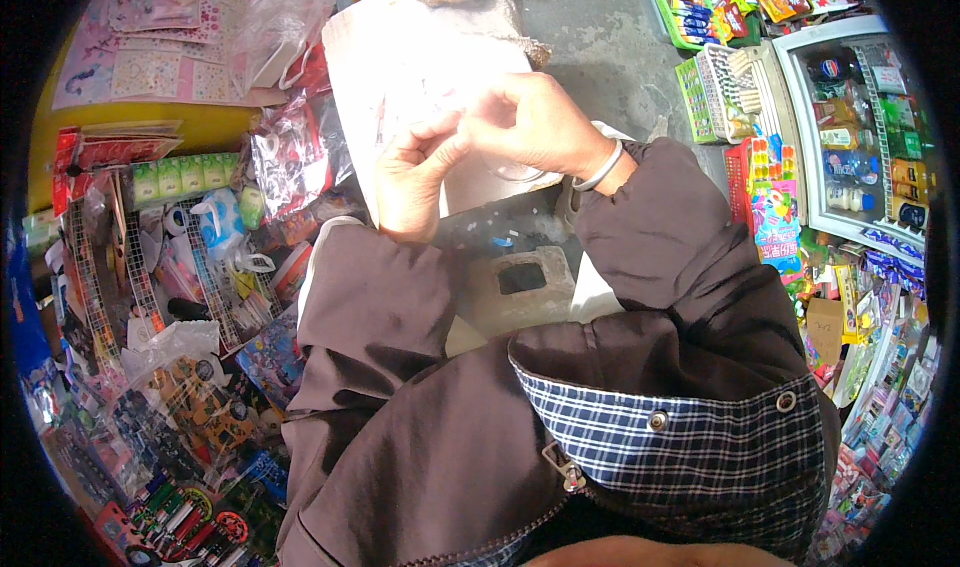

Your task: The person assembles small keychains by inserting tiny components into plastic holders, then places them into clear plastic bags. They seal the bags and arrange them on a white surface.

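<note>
My left hand point(414, 179) and my right hand point(545, 122) meet over a sunlit white surface point(400, 37). Thumb and fingers are pinched on both hands, and their tips come close together. Glare washes out whatever lies between them, so I cannot make it out. A pale bracelet point(600, 167) circles my right wrist. Faint marks or small things on the white surface are lost in the brightness. A crumpled grey-brown cloth point(480, 2) lies over its far edge.
Packed goods and wire racks point(140, 267) crowd my left side. To the right stand a glass-fronted drinks cooler point(790, 57), a green basket of snacks point(660, 2) and a red basket point(738, 182). Below my hands a concrete block with a square hole point(555, 267) sits on the floor.
</note>
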`<state>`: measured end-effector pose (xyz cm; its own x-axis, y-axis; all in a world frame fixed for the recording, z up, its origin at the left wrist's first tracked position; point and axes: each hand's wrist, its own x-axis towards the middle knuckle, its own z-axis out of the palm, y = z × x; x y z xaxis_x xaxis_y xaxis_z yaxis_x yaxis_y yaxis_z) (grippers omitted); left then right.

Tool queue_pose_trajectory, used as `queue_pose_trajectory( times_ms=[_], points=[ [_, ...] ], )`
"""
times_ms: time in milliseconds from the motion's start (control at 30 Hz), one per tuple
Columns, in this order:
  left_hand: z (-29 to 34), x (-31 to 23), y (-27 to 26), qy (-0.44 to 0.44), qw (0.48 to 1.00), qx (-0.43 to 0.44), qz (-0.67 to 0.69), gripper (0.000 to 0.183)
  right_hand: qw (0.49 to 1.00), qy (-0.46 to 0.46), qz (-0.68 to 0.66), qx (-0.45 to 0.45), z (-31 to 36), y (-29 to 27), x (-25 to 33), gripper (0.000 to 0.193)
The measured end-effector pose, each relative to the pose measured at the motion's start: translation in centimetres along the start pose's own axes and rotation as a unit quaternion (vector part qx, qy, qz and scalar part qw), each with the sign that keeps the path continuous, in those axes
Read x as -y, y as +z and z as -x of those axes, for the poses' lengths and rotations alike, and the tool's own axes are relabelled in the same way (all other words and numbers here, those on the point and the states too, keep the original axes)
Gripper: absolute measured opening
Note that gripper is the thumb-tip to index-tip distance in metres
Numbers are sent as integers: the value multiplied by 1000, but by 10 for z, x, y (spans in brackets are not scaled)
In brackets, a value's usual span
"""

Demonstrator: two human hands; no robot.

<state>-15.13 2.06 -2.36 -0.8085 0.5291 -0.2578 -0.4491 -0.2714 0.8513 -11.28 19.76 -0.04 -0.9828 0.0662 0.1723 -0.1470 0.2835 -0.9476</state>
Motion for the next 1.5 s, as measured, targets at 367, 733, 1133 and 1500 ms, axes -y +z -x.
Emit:
queue_pose_trajectory(
  times_ms=[367,733,1133,1500],
  points=[
    [1,-11,0,-22,998,-31,53,35,976,134,-141,93,-1,-18,10,10],
    [3,-10,-6,147,982,0,-116,51,980,97,-127,119,-3,-22,4,17],
    [5,-14,1,228,926,-27,-301,45,992,88,-72,49,-11,-11,11,18],
    [20,-28,-66,220,967,-100,-76,26,998,-10,53,-29,1,-8,-3,18]
  ],
)
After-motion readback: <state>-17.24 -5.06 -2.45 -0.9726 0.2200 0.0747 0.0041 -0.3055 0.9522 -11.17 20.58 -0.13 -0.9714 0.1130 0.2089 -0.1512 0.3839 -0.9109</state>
